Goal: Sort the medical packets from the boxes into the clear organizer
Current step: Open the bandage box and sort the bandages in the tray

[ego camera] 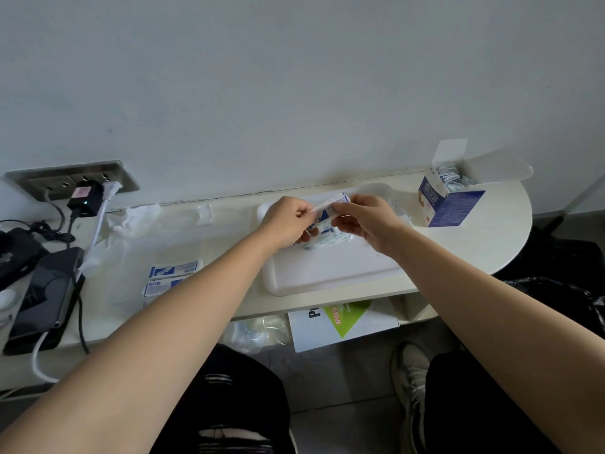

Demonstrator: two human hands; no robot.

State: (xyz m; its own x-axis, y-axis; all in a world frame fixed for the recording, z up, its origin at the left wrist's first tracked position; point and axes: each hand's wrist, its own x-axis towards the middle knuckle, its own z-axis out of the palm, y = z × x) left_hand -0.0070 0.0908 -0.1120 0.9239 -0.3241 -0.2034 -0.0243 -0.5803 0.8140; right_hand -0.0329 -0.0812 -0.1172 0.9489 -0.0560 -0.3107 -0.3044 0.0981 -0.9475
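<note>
The cream counter (474,244) runs across the middle of the frame against the wall. At centre lies the pale, flat organizer (327,273), its near part bare. At upper right stands an open blue-and-white box (448,204) with packets (453,176) showing in its top. Over the organizer's far half, the left hand (288,221) and right hand (370,221) meet, the fingers of both curled in a pinch on the two ends of a thin blue-and-white packet stack (329,208). A small heap of packets (330,239) lies on the organizer just beneath. Two loose packets (173,269) lie side by side on the counter at left of centre. A dark phone (45,296) rests at far left.
</note>
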